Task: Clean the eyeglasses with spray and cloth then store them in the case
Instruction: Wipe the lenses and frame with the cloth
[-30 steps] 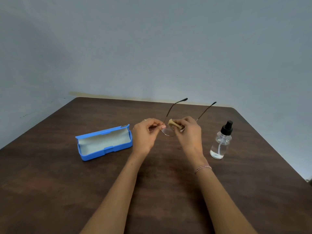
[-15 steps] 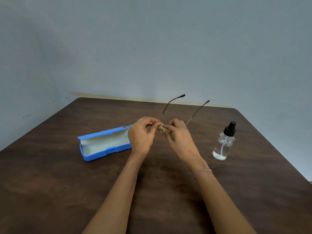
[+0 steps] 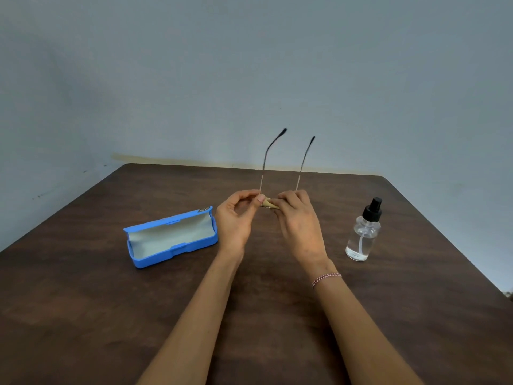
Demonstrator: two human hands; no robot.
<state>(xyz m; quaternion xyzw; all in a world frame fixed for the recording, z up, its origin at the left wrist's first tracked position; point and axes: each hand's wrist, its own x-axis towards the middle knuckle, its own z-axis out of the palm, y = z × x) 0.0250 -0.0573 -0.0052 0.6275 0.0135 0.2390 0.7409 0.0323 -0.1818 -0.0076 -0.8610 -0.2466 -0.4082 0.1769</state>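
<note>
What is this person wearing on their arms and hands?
Neither the left hand nor the right hand wears a glove, and no sleeves show. A thin braided bracelet, red and white, circles the right wrist.

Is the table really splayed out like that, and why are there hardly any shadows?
Head view: the wide-angle lens bows the table's edges outward. Head view: the light is soft and even, with no sharp shadow beside the spray bottle or case. Head view: the thin temples of the eyeglasses look a little soft.
</note>
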